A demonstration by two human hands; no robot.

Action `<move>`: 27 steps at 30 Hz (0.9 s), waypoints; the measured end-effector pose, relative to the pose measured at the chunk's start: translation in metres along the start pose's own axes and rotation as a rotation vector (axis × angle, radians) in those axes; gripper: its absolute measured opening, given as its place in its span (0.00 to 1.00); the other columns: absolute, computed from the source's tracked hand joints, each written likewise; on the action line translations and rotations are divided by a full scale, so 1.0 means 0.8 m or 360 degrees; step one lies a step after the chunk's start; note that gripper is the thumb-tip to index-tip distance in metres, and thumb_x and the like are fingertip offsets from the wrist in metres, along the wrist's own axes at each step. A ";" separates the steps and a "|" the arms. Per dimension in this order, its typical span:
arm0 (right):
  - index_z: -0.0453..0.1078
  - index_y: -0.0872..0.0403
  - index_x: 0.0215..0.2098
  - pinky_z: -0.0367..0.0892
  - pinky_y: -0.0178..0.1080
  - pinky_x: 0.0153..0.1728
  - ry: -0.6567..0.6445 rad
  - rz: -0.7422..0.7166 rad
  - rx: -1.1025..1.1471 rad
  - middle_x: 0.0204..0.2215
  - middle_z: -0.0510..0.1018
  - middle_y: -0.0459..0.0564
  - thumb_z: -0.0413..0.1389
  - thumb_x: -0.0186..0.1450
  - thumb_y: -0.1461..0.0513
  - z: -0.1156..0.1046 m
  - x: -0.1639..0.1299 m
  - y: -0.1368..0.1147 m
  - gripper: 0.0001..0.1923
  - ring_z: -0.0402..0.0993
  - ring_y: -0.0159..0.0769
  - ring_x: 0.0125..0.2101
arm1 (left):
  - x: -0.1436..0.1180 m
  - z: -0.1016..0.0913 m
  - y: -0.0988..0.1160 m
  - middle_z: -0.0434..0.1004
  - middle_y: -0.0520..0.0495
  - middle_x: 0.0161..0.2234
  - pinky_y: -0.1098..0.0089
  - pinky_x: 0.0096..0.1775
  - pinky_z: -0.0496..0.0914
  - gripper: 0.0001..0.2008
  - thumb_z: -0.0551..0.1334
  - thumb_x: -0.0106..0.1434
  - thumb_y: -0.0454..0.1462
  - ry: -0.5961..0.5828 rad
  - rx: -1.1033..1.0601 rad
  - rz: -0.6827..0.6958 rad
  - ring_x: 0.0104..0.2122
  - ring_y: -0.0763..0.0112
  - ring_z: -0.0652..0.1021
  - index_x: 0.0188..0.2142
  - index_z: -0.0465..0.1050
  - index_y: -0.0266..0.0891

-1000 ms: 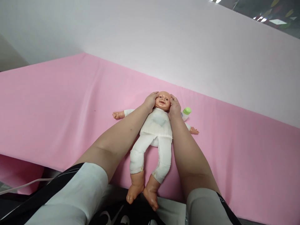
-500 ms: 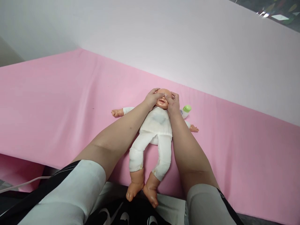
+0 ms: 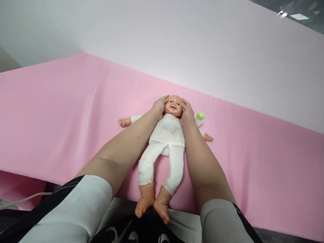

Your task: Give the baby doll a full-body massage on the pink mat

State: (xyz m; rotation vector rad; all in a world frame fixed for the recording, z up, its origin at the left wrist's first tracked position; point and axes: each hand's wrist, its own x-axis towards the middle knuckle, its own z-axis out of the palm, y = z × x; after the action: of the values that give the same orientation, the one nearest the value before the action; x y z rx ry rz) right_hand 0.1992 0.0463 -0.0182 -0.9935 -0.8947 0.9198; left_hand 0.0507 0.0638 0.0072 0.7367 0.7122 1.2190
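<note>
A baby doll (image 3: 167,130) with a hard plastic head and a white cloth body lies on its back, feet toward me. My left hand (image 3: 159,107) cups the left side of its head, the thumb at the temple. On the opposite side my right hand (image 3: 187,111) presses against the head in the same way, fingers bent around it. Both palms sit low beside the cheeks, and the fingertips behind the head are partly hidden. Between my hands the doll's face is uncovered.
A pink cover (image 3: 60,111) lies under the doll. Just right of my right hand is a small bottle with a green cap (image 3: 200,116). A pale wall (image 3: 202,44) rises behind the pink surface. A white cable (image 3: 27,198) runs at lower left.
My thumbs have moved apart, from the middle of the doll's face out to its temples, so the eyes now show. Both hands remain at the head.
</note>
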 end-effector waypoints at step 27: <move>0.66 0.49 0.65 0.74 0.51 0.59 -0.0008 -0.0032 -0.0238 0.62 0.75 0.52 0.54 0.67 0.50 0.003 -0.001 0.001 0.30 0.75 0.42 0.60 | -0.001 0.000 0.002 0.82 0.42 0.52 0.56 0.58 0.75 0.24 0.64 0.60 0.38 -0.0066 0.0112 0.0052 0.54 0.56 0.81 0.56 0.74 0.40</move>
State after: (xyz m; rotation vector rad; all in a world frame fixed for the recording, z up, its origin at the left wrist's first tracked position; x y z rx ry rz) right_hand 0.1967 0.0466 -0.0187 -1.1083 -0.9868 0.8480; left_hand 0.0499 0.0631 0.0088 0.8324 0.7144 1.2098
